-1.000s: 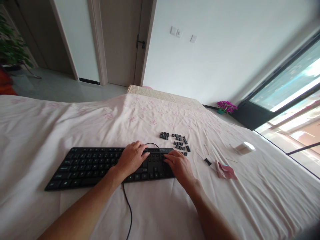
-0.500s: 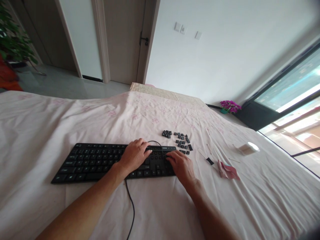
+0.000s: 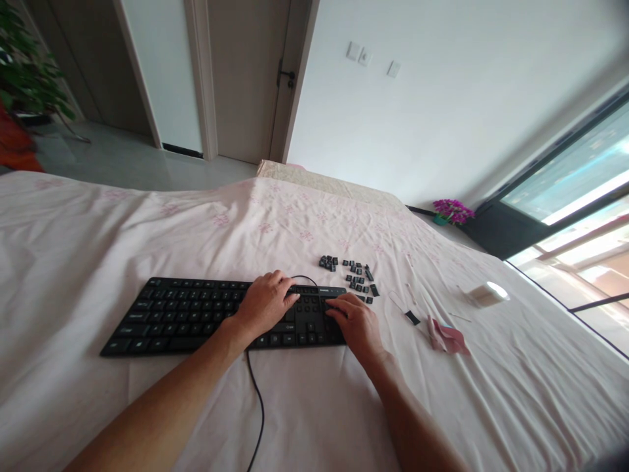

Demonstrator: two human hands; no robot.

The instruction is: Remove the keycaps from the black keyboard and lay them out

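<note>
A black keyboard [image 3: 187,308] lies on a pale pink flowered sheet. My left hand [image 3: 268,300] is on its middle part, fingers at the back edge and thumb apart on top, holding it. At the right end, my right hand [image 3: 356,321] has its thumb and fingertips together over the number pad, where keycaps are off. Whatever is between those fingertips is too small to make out. Several loose black keycaps [image 3: 358,280] lie in groups just behind the keyboard's right end. A thin black cable [image 3: 260,400] runs under the keyboard and loops up behind it.
Right of my right hand lie a small black piece with a thin wire loop [image 3: 412,318], a folded pink cloth [image 3: 449,337] and thin swab-like sticks [image 3: 460,316]. Farther right is a white round container [image 3: 489,294]. Purple flowers [image 3: 453,211] stand beyond the sheet's far edge.
My right hand's fingertips have shifted very slightly over the number pad. My left hand and the keyboard stay in place; the view has tilted slightly.
</note>
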